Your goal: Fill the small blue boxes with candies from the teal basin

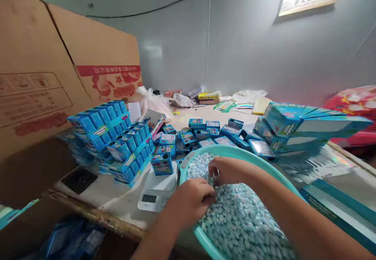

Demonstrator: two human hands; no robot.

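Observation:
A turquoise basin [264, 162] full of small wrapped candies [237, 213] in pale blue and white stands in front of me. My left hand [194, 199] is over the basin's left side, its fingers curled in at the candies. Just beyond it, my right hand [227, 170] reaches down into the basin with bent fingers close together. Whatever either hand grips is hidden by the fingers. Left of the basin, a small blue printed box [162, 164] stands upright on a white digital scale [155, 191].
Stacked trays of blue boxes [126, 146] stand at the left, by a large carton [108, 52] and a dark phone-like slab [79, 180]. Loose blue boxes [188, 137] lie behind the basin. Folded display trays [293, 126] are piled at the right. Plastic bags [154, 103] lie near the wall.

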